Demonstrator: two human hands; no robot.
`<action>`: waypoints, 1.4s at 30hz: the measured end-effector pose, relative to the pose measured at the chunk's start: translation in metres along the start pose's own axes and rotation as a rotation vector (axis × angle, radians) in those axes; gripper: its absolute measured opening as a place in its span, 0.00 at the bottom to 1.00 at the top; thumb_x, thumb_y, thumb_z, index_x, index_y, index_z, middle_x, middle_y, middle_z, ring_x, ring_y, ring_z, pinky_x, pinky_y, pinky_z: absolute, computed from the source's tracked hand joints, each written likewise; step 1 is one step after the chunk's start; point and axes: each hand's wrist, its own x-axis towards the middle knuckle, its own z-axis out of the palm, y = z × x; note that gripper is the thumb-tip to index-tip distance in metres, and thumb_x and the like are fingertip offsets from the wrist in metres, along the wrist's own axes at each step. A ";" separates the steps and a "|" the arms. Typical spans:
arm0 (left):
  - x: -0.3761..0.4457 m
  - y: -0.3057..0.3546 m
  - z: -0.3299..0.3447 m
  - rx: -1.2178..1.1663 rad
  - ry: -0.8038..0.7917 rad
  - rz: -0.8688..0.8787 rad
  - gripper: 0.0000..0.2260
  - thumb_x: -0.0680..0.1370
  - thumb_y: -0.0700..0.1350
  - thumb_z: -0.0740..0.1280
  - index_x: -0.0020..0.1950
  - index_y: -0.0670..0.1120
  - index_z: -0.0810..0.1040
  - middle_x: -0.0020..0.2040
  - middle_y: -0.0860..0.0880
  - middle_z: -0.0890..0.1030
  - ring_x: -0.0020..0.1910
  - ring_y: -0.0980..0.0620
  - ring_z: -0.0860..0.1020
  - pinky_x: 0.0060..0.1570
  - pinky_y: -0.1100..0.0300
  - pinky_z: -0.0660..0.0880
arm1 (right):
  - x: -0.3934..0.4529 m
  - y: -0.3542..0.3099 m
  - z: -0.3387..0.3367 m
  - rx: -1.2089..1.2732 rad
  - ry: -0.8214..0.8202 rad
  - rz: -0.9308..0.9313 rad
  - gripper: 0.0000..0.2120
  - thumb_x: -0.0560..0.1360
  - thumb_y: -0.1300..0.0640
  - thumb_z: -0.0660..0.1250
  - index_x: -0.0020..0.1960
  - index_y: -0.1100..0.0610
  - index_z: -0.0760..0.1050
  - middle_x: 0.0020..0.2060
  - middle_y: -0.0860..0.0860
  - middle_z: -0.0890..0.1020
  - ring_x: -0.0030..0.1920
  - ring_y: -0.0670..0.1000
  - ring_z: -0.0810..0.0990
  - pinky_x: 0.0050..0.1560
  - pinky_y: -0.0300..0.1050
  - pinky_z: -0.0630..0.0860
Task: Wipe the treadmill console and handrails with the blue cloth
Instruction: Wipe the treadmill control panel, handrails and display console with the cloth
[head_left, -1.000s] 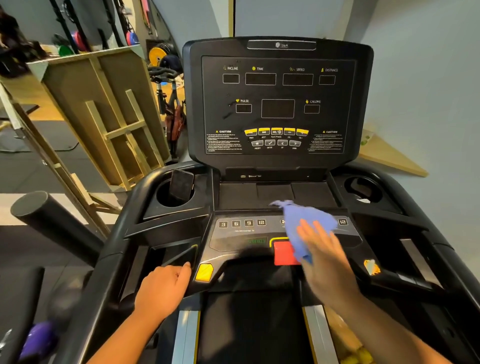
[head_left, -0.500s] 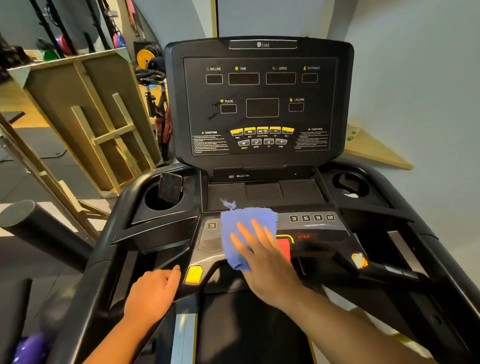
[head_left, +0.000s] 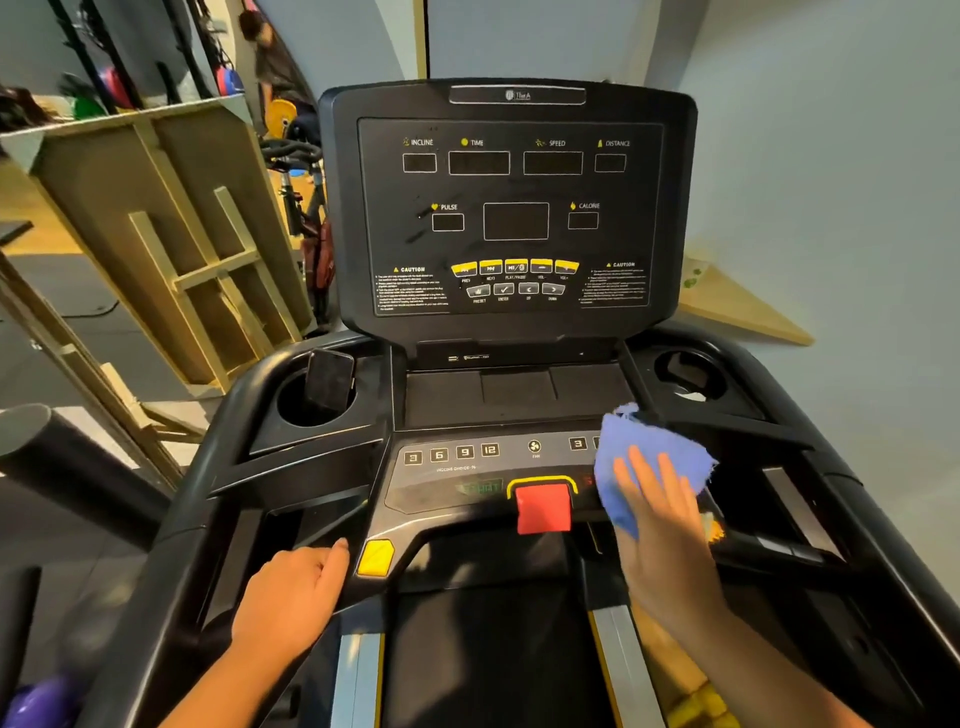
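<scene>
The black treadmill console (head_left: 514, 208) stands upright ahead, with a lower button panel (head_left: 467, 467) and a red stop key (head_left: 544, 506) below it. My right hand (head_left: 660, 525) lies flat on the blue cloth (head_left: 641, 452), pressing it onto the right end of the lower panel, where it covers the right-hand number buttons. My left hand (head_left: 291, 603) rests curled on the left inner handrail (head_left: 332, 525), beside a yellow pad (head_left: 375, 558).
A dark phone (head_left: 330, 384) stands in the left cup holder; the right cup holder (head_left: 688, 374) sits at the far right. Wooden frames (head_left: 171, 249) lean at the left. A blue-grey wall is close on the right. The belt (head_left: 493, 639) runs below.
My right hand swept the cloth from the panel's middle left, then back to its right end, uncovering the red stop key. My left hand stayed on the rail.
</scene>
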 end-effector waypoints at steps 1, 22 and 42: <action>0.000 0.001 -0.001 0.002 -0.001 0.002 0.26 0.84 0.53 0.56 0.30 0.47 0.78 0.25 0.48 0.80 0.26 0.54 0.79 0.29 0.68 0.69 | -0.011 0.007 -0.003 0.015 -0.027 -0.016 0.37 0.66 0.64 0.77 0.73 0.58 0.70 0.73 0.58 0.72 0.73 0.65 0.69 0.65 0.64 0.72; 0.001 -0.001 0.002 0.026 0.010 0.004 0.26 0.84 0.53 0.55 0.32 0.47 0.81 0.27 0.48 0.81 0.28 0.54 0.80 0.30 0.68 0.68 | -0.007 -0.019 -0.006 -0.008 -0.075 0.053 0.29 0.79 0.49 0.60 0.76 0.60 0.64 0.76 0.59 0.66 0.78 0.63 0.59 0.74 0.63 0.63; -0.001 -0.003 -0.001 0.031 0.011 -0.011 0.26 0.83 0.56 0.53 0.34 0.45 0.80 0.30 0.48 0.82 0.30 0.54 0.79 0.32 0.62 0.71 | 0.024 -0.161 0.003 0.020 -0.147 -0.296 0.35 0.71 0.47 0.72 0.75 0.55 0.68 0.75 0.57 0.69 0.75 0.64 0.66 0.72 0.63 0.66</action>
